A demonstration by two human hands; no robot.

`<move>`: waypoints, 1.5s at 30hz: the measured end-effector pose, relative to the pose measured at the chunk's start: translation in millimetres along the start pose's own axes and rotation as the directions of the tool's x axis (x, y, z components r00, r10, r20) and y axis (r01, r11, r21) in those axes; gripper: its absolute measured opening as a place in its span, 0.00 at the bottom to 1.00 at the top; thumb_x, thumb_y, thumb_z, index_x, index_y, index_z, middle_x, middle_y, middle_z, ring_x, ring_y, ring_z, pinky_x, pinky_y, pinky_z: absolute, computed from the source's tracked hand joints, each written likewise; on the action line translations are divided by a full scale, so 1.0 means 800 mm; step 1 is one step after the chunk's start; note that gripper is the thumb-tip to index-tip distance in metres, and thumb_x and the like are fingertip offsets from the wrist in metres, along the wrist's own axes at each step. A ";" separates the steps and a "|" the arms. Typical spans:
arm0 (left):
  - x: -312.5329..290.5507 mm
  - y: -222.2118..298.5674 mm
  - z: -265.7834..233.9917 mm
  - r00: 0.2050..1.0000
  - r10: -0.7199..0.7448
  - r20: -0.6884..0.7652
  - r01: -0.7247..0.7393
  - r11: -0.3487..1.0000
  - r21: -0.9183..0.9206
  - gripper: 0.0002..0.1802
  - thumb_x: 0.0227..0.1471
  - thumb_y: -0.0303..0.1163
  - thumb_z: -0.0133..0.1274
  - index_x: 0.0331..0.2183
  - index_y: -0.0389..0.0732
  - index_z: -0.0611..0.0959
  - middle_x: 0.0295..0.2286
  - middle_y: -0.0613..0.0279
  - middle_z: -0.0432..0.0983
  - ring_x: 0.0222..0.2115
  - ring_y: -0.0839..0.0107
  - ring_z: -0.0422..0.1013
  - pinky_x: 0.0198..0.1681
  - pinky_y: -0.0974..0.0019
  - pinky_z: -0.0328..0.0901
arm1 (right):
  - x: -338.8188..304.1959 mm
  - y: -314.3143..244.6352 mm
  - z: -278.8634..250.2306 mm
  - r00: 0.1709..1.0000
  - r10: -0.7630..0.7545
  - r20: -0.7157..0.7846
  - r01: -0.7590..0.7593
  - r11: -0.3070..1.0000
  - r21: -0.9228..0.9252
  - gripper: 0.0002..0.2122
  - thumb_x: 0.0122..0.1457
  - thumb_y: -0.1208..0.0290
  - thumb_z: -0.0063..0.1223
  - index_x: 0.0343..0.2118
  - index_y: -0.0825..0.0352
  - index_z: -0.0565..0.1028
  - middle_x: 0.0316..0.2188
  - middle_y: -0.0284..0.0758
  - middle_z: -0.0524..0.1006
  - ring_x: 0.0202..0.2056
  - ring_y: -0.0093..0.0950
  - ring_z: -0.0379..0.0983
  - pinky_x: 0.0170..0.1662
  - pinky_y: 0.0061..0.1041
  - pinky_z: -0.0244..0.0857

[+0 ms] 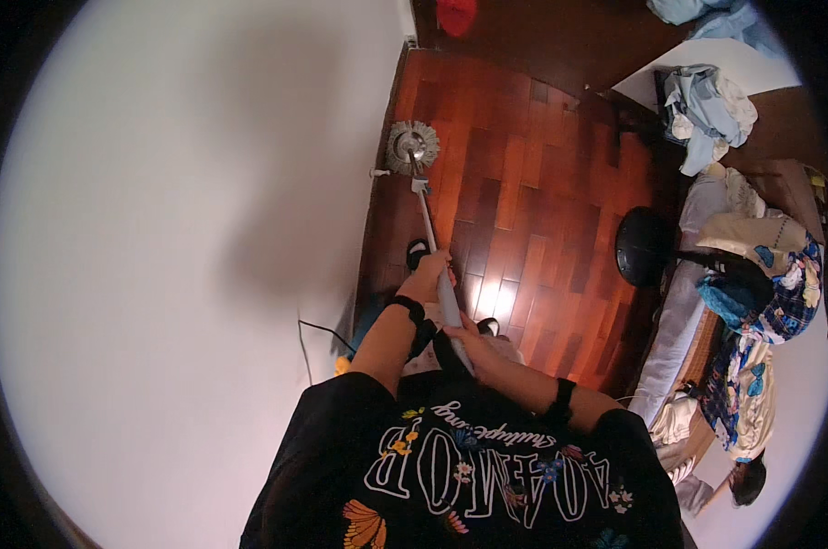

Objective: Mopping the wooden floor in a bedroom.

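Observation:
A mop with a long pale handle (446, 300) runs forward from my body. Its round head (413, 148), fringed in grey-white strands around a metal-looking disc, rests on the wooden floor close to the left wall. My left hand (430, 272) is wrapped round the handle about midway along. Nearer my body, my right hand (470, 340) grips the same handle close to its end. A black band circles each forearm. Part of my footwear shows beside the handle.
The white wall (185, 229) bounds the left side, with a dark cable (306, 340) at its foot. Reddish wooden floor (501, 183) stretches ahead to a dark brown panel (542, 41). At right stand a black round-based object (642, 246) and a bed edge (667, 352) heaped with clothes (752, 293).

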State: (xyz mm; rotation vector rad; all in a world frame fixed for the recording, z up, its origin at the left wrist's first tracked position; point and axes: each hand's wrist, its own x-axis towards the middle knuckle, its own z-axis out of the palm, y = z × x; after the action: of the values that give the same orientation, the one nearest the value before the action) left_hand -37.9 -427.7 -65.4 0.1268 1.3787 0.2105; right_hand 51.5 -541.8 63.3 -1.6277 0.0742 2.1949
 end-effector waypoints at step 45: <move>0.028 0.087 0.102 0.994 0.097 0.054 -0.110 0.940 0.323 0.24 0.40 0.43 0.45 0.36 0.35 0.64 0.18 0.57 0.66 0.17 0.66 0.66 0.21 0.64 0.64 | -0.019 -0.086 -0.026 0.984 -0.174 0.049 0.109 0.789 0.604 0.20 0.49 0.66 0.46 0.43 0.47 0.52 0.20 0.31 0.65 0.14 0.19 0.58 0.15 0.18 0.54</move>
State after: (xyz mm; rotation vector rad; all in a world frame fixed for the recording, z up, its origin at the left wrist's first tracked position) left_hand 40.8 -351.9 -56.7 0.4782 1.3623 0.0650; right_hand 97.8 -489.0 84.6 -1.1166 0.5460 1.8633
